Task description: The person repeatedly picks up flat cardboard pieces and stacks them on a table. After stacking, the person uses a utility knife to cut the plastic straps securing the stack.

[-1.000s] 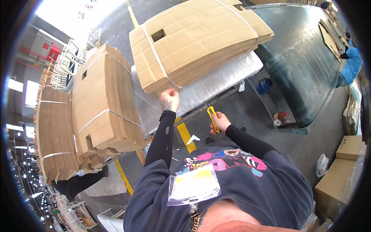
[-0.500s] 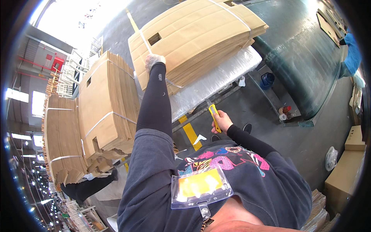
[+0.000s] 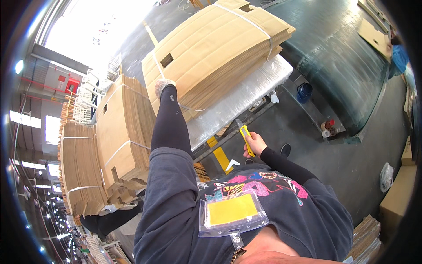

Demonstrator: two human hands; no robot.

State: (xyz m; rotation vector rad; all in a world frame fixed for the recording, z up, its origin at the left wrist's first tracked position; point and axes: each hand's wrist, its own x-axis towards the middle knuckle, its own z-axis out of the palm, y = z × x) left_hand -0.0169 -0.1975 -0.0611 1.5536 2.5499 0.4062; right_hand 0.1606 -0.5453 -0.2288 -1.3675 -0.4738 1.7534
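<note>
A stack of flat brown cardboard sheets (image 3: pixel 204 46), bound with white straps, lies on a plastic-wrapped pallet load (image 3: pixel 246 94) ahead of me. My left hand (image 3: pixel 164 86), in a pale glove, reaches out to the stack's near left part. Its fingers are closed round the white strap (image 3: pixel 157 66) there. In my right hand (image 3: pixel 256 144), close to my body, is a yellow utility knife (image 3: pixel 245 132). The knife's blade points up and away from me, apart from the cardboard.
More strapped cardboard stacks (image 3: pixel 121 132) stand at the left. To the right is a large dark green surface (image 3: pixel 334 57), with a blue bucket (image 3: pixel 304 92) beside it. A co-worker in blue (image 3: pixel 399 59) handles a board at the far right. Boxes (image 3: pixel 398 189) sit at the lower right.
The whole view has shifted slightly as my head moved. My left hand keeps hold of the strap, and the knife stays in my right hand. The co-worker's board has swung lower.
</note>
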